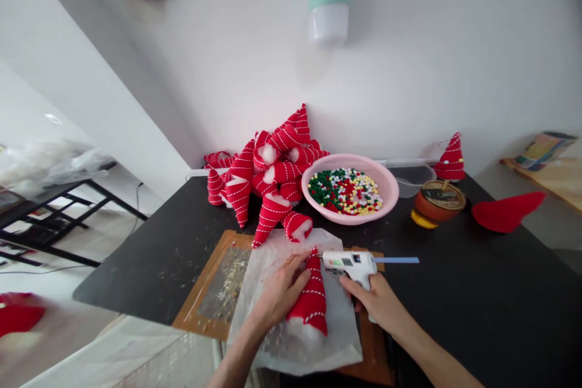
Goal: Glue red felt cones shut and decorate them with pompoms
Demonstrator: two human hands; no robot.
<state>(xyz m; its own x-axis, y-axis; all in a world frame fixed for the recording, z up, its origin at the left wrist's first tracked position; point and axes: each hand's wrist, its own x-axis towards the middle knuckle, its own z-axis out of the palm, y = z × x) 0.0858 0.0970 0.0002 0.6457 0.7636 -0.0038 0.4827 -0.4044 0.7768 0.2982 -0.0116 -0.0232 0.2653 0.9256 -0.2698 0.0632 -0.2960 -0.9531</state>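
Note:
My left hand [282, 291] rests on a red cone hat with white stripes [311, 300], fingers curled round its side, holding it down on a sheet of clear plastic [336, 327]. In my right hand [375, 300] is a white hot glue gun [350, 264]; its nozzle points left and touches the tip of the hat. A blue glue stick [396, 260] juts from the back of the gun. The plastic lies over a brown board [200, 303] on the black table [477, 291].
Behind the board lies a pile of finished striped cone hats [268, 179]. A pink basket of coloured pompoms [350, 189] stands to their right, then a round brown tin [439, 200], a single hat [450, 159] and a red felt piece [507, 211].

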